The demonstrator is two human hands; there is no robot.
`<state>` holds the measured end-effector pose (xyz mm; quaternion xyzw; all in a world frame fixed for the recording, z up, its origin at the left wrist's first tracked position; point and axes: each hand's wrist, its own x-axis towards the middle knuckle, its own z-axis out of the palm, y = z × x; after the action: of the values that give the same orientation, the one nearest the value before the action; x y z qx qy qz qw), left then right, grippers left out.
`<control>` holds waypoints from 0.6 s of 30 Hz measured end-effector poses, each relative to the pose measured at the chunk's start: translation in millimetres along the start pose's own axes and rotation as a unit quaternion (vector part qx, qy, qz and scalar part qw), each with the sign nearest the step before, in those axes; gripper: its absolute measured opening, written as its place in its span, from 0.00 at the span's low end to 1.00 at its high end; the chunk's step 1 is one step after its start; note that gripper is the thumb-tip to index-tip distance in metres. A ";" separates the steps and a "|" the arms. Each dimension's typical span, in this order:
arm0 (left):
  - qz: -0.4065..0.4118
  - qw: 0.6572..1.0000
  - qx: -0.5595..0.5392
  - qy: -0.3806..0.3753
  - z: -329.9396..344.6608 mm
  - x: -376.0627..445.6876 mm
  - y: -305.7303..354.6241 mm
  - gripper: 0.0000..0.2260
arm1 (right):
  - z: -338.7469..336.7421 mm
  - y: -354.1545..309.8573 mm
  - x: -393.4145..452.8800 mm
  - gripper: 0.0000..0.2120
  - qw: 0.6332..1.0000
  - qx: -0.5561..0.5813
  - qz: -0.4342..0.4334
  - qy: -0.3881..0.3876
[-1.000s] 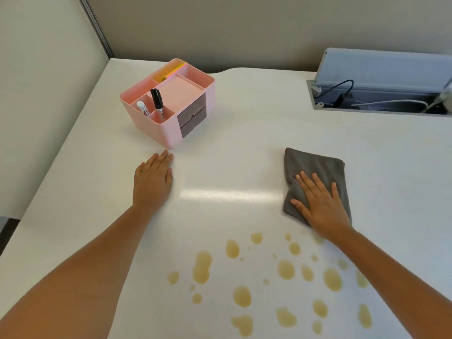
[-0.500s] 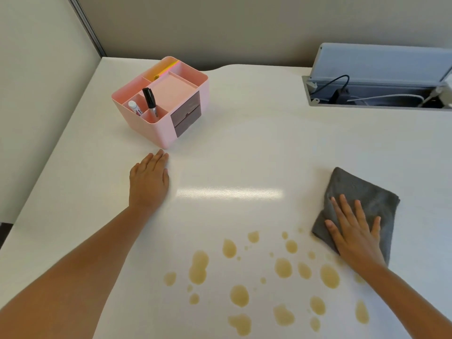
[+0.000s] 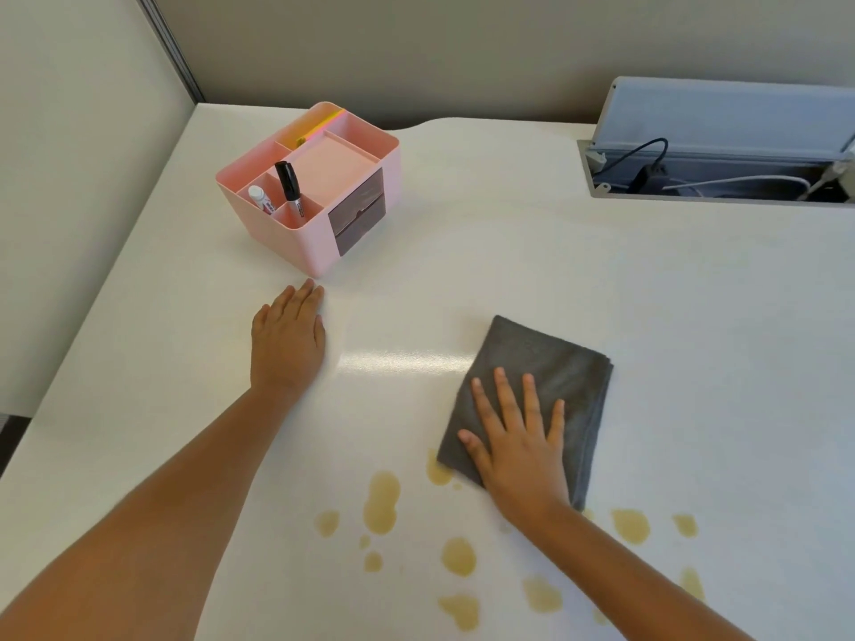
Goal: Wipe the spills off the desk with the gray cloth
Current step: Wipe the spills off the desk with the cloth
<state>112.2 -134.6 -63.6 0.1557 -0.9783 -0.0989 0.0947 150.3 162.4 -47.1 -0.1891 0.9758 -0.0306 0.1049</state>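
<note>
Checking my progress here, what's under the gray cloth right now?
The gray cloth lies flat on the desk under the right hand. One yellowish spill pokes out at its near-left edge; anything beneath is hidden.

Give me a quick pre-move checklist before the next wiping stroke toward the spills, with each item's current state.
1. Right hand flat on the gray cloth, fingers spread: ok.
2. Cloth lying folded and flat on the desk: ok.
3. Cloth reaches the spills: partly; its near-left corner touches one yellow-brown puddle, most lie nearer the person, uncovered: not ok yet.
4. Left hand braced flat on the desk, clear of the puddles: ok.
5. Pink organizer out of the wiping path: ok, it stands beyond the left fingertips.
6. Cloth underside clean enough to absorb more: cannot tell.
</note>
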 end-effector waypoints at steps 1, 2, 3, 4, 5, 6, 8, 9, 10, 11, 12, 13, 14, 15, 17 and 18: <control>0.000 1.000 0.001 -0.003 0.0 0.3 -0.1 0.18 | -1.1 -10.4 -0.1 0.30 1.000 0.001 -0.008 0.001; -0.001 1.000 0.002 -0.004 0.1 0.9 0.0 0.18 | -2.0 -20.3 0.3 0.29 1.000 0.000 -0.017 0.003; -0.001 1.000 0.002 -0.005 0.2 0.8 -1.0 0.19 | -2.2 -30.3 0.8 0.29 1.000 -0.006 -0.026 0.004; -0.001 1.000 0.001 -0.005 0.3 1.2 -1.1 0.19 | -2.2 -38.8 1.2 0.29 0.999 -0.013 -0.035 0.005; 0.000 1.000 -0.001 -0.006 0.5 1.4 -1.9 0.19 | -2.2 -47.0 1.8 0.30 0.999 -0.019 -0.042 0.003; 0.001 1.000 -0.002 -0.007 0.6 1.8 -2.3 0.18 | -2.0 -54.1 2.1 0.30 0.999 -0.024 -0.047 0.000; 0.001 1.000 -0.004 -0.007 0.7 2.6 -3.2 0.19 | -1.2 -67.1 2.0 0.30 0.998 -0.030 -0.059 -0.008; 0.002 1.000 -0.004 -0.007 0.7 2.7 -3.6 0.19 | -0.7 -73.2 1.8 0.30 0.997 -0.030 -0.067 -0.013; 0.004 1.000 -0.005 -0.006 0.9 2.9 -4.0 0.18 | -0.4 -78.9 1.5 0.30 0.997 -0.029 -0.074 -0.016; 0.006 1.000 -0.007 -0.006 1.4 3.0 -4.5 0.18 | -0.5 -84.2 1.4 0.31 0.996 -0.029 -0.078 -0.019; 0.008 1.000 -0.009 -0.007 1.7 3.1 -4.9 0.18 | -0.8 -89.0 1.2 0.31 0.996 -0.029 -0.079 -0.020; 0.009 1.000 -0.009 -0.008 1.9 3.3 -5.4 0.18 | -1.7 -92.9 1.0 0.31 0.996 -0.029 -0.080 -0.022; 0.009 1.000 -0.010 -0.005 2.0 2.9 -5.3 0.18 | -2.7 -94.9 0.1 0.32 0.996 -0.030 -0.081 -0.023; 0.007 1.000 -0.012 -0.001 1.6 3.1 -5.8 0.18 | -3.3 -95.6 -0.2 0.32 0.996 -0.028 -0.085 -0.023; 0.008 1.000 -0.018 0.001 0.6 2.4 -6.8 0.18 | -3.3 -91.4 -2.3 0.33 0.995 -0.020 -0.093 -0.019; 0.011 1.000 -0.021 0.001 0.2 2.2 -7.5 0.18 | -3.4 -86.4 -3.2 0.33 0.995 -0.015 -0.097 -0.019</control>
<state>112.2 -142.2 -65.2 0.1434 -0.9775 -0.1180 0.0997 183.8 83.6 -34.5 -0.2845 0.9512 -0.0224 0.1172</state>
